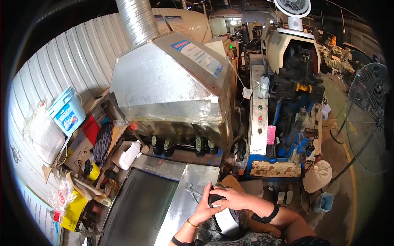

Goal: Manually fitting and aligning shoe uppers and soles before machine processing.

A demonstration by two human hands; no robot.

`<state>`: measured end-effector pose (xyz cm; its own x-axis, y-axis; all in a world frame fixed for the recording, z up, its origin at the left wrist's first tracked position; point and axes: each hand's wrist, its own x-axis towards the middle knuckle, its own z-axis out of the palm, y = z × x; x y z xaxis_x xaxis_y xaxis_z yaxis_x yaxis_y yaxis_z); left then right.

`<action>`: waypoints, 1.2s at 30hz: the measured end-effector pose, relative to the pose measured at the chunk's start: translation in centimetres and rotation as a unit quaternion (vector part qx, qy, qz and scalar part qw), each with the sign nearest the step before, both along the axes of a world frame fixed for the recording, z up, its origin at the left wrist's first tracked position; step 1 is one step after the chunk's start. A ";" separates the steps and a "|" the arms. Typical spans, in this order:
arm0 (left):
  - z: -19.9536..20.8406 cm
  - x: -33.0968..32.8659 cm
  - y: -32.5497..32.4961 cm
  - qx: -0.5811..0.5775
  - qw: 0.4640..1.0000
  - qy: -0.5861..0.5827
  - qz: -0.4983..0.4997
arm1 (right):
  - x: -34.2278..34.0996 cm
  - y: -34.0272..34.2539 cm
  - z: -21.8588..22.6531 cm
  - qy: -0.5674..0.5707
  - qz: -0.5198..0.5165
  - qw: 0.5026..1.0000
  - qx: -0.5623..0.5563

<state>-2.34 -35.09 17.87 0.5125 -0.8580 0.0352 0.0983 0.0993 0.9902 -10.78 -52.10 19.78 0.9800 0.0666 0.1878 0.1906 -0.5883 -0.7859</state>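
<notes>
Both my hands are closed around what looks like a black and white shoe (226, 222), held low in front of my lap. Its far end is dark and mostly covered by my fingers, while a broad white part shows toward me. My left hand (202, 210) grips it from the left side, thumb pointing up along it. Over the top lies my right hand (234, 199), its fingers bent across the dark end. Just left of my hands is a bare metal plate (180, 201) with a thin grey cord or hook (193, 189) on it.
A dark conveyor belt (139, 205) runs under a large metal hood (164, 78), with several dark shoes (200, 146) at its opening. A blue-framed machine (276, 168) stands ahead right, near a round-backed stool (318, 176), a blue bin (324, 202) and a standing fan (367, 119). Clutter lines the left.
</notes>
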 end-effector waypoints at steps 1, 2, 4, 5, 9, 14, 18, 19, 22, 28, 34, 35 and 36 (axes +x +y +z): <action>-0.2 0.1 -0.5 -0.001 1.000 -0.003 -0.004 | 0.2 -0.5 -0.5 -0.003 -0.004 1.000 -0.001; -0.8 -0.1 -0.8 0.027 0.999 -0.040 0.024 | 0.3 -0.9 -1.1 -0.005 0.003 1.000 0.004; -1.3 0.0 -1.0 0.054 0.994 -0.078 0.051 | 0.3 -0.8 -1.1 -0.005 -0.003 1.000 0.001; -1.4 -0.1 -0.9 0.076 0.984 -0.152 0.060 | -0.2 -0.5 -1.0 -0.001 -0.022 1.000 0.002; -1.9 -0.4 -1.0 0.098 0.956 -0.264 0.083 | -1.3 0.3 -0.6 -0.037 -0.071 0.996 0.036; 0.6 -1.0 -1.8 0.060 0.934 -0.299 0.187 | -7.5 2.7 -3.6 0.026 -0.180 0.969 0.168; 0.5 1.0 -4.3 0.089 0.960 -0.192 0.185 | -6.3 -0.2 -6.2 0.157 -0.253 0.927 0.229; 1.6 1.2 -4.6 0.060 0.984 -0.064 0.154 | -6.0 -1.5 -5.8 0.124 -0.231 0.931 0.255; 1.7 1.4 -2.9 -0.005 0.981 0.185 0.056 | -6.6 -3.7 -6.3 0.125 -0.196 0.897 0.376; -0.7 -1.7 -1.4 0.066 0.994 0.059 0.066 | -6.7 -1.1 -13.3 0.283 -0.153 0.915 0.245; -1.8 -0.5 -1.6 0.066 0.993 0.081 0.052 | -4.2 1.5 -2.0 0.226 -0.131 0.934 -0.242; -2.0 0.0 -1.6 0.076 0.992 0.092 0.040 | -4.0 1.4 -1.5 0.208 -0.153 0.934 -0.246; -1.7 0.1 -1.4 0.077 0.992 0.093 0.036 | -4.3 1.3 -1.2 0.210 -0.156 0.934 -0.244</action>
